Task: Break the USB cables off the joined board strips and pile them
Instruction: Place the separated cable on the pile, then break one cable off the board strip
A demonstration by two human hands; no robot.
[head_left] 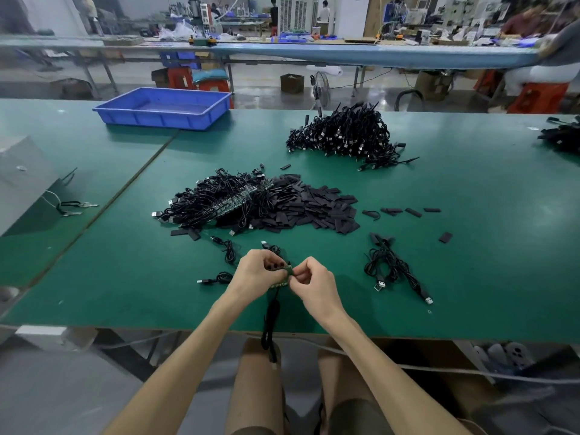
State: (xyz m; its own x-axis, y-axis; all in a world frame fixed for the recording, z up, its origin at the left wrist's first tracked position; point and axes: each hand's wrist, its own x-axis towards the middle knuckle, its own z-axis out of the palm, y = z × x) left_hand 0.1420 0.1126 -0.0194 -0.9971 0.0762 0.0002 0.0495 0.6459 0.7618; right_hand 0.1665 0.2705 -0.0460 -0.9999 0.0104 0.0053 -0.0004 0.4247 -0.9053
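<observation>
You sit in an electronics assembly workshop. Your wide green-matted worktop point(470, 215) carries heaps of thin black USB cables point(342, 133) and a shallow blue plastic tray point(163, 120). Beyond stand a long blue-topped worktop point(376, 56), machines point(202, 14) and a worker point(561, 45) on a red plastic stool point(536, 95).

- The green surface point(470, 215) has a seam running diagonally across its left part.
- A blue tray point(163, 116) stands far left.
- A large heap of black USB cables point(342, 133) lies far centre-right.
- Nearer, a tangle of cables on green board strips point(216, 199) touches a spread of flat black pieces point(314, 205).
- A small cable bunch point(392, 265) lies near right, and a grey box point(25, 177) sits at the left edge.
</observation>
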